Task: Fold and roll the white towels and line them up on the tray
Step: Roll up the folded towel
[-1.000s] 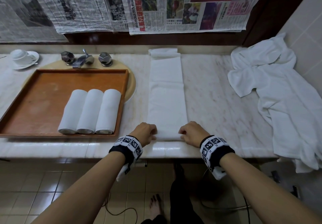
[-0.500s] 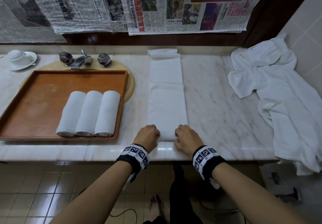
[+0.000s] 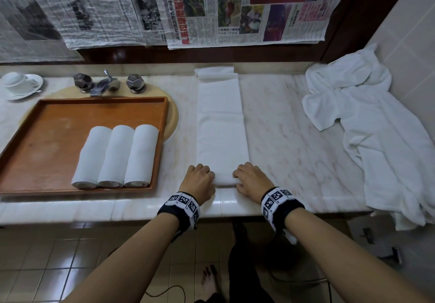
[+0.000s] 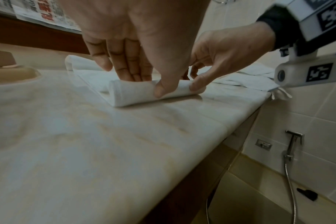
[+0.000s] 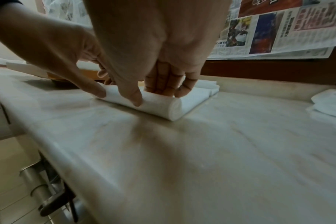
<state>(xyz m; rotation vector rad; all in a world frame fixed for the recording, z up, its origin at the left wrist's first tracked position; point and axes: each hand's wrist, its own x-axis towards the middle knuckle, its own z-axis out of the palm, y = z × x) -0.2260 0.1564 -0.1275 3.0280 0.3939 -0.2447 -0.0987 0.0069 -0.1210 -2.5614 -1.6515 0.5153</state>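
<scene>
A white towel (image 3: 221, 126), folded into a long strip, lies on the marble counter (image 3: 282, 138) and runs away from me. Its near end is a small roll (image 3: 224, 179) (image 4: 132, 94) (image 5: 163, 106). My left hand (image 3: 200, 180) (image 4: 146, 84) grips the roll's left part, fingers on top and thumb on the near side. On the roll's right part my right hand (image 3: 249, 178) (image 5: 150, 95) holds it the same way. Three rolled towels (image 3: 117, 156) lie side by side on the wooden tray (image 3: 58, 133) at the left.
A heap of loose white towels (image 3: 376, 126) covers the counter's right end and hangs over its edge. Behind the tray are a tap (image 3: 106, 86) and a cup on a saucer (image 3: 18, 85). Newspaper (image 3: 211, 8) hangs on the back wall.
Both hands have moved closer together and a little forward. The towel's near end has turned over into a small roll under them.
</scene>
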